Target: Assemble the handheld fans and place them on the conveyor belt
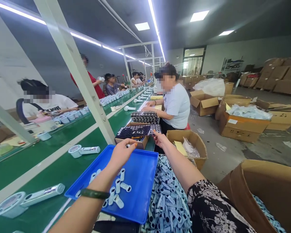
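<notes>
My left hand [122,152] hovers over the far left part of a blue tray [140,174], its fingers bent together around a small item I cannot make out. Several pale handle-shaped parts [118,186] lie in the tray. My right hand [158,138] pinches the near right edge of a dark sheet [135,131] studded with round silver pieces. That sheet rests over an open cardboard box [142,144]. Beside the tray, a large heap of pale blue parts [169,194] spreads below my right forearm.
White-and-silver devices [42,195] lie on the green belt [55,168] at left. A person in white [179,103] sits ahead, beside stacked dark sheets [144,117]. Cardboard boxes [242,126] stand on the right. A slanted white post [80,71] rises at left.
</notes>
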Tool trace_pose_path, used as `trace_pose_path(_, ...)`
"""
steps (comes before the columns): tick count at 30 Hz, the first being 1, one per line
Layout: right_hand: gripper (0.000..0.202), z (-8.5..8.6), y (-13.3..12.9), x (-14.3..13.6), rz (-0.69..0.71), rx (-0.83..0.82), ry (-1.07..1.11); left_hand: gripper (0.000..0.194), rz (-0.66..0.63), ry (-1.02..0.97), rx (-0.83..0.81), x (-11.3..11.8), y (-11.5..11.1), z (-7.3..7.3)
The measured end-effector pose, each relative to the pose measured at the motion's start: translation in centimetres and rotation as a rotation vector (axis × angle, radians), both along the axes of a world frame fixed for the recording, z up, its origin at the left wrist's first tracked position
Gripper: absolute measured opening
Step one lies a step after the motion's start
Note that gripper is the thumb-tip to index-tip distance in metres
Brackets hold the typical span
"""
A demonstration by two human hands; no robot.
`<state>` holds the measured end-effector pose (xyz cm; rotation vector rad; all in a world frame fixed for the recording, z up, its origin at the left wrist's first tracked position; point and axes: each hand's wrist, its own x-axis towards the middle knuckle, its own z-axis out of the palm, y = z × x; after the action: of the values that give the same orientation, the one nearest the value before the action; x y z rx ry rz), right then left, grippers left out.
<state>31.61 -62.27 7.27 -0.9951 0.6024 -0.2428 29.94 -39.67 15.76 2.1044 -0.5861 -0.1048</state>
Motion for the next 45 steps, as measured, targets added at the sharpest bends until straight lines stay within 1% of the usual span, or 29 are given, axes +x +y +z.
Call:
trace_pose_path(3,0.029,-0.2,0.1,0.4,-0.021,0.060,-0.014,0.032,0.007,-0.124,0.102,2.5,-2.8,-0.1)
trace_pose_path(7,0.025,-0.5,1.0,0.3,-0.034,0.123,-0.064,0.033,0.002,-0.219,0.212,5.0,-6.4,-0.9)
trace_pose_path(9,0.024,-0.9,1.4,0.1,-0.032,0.148,-0.084,0.032,0.003,-0.229,0.268,5.9,-7.7,-1.4)
trace_pose_path(11,0.024,-1.3,1.8,-0.1,-0.032,0.169,-0.093,0.030,0.007,-0.229,0.320,6.5,-8.4,-2.0)
trace_pose_path(14,0.022,-2.1,2.1,-0.2,-0.037,0.203,-0.091,0.029,0.012,-0.236,0.393,6.6,-8.9,-2.6)
trace_pose_path(18,0.019,-2.7,2.4,-0.1,-0.039,0.259,-0.097,0.025,0.004,-0.276,0.491,5.7,-9.3,-2.8)
trace_pose_path(22,0.019,-2.7,2.4,-0.2,-0.020,0.314,-0.126,0.024,-0.002,-0.280,0.551,5.1,-9.8,-2.6)
trace_pose_path(25,0.015,-2.5,2.4,-0.5,0.000,0.343,-0.161,0.023,0.000,-0.259,0.575,5.0,-10.2,-2.5)
trace_pose_path(30,0.006,-2.4,2.5,-0.9,0.013,0.351,-0.221,0.024,0.003,-0.278,0.561,4.9,-10.1,-2.8)
trace_pose_path(34,0.011,-2.4,2.6,-0.8,0.020,0.330,-0.254,0.033,-0.009,-0.312,0.507,5.0,-9.8,-3.2)
trace_pose_path(37,0.011,-2.5,2.6,-0.7,0.024,0.305,-0.280,0.028,0.011,-0.299,0.461,5.2,-9.8,-3.6)
trace_pose_path(41,0.017,-2.8,2.6,-0.8,0.016,0.252,-0.309,0.025,0.060,-0.245,0.365,5.8,-10.0,-4.0)
trace_pose_path(45,0.025,-3.2,2.9,-0.7,-0.008,0.162,-0.299,0.024,0.141,-0.167,0.206,6.7,-9.8,-4.0)
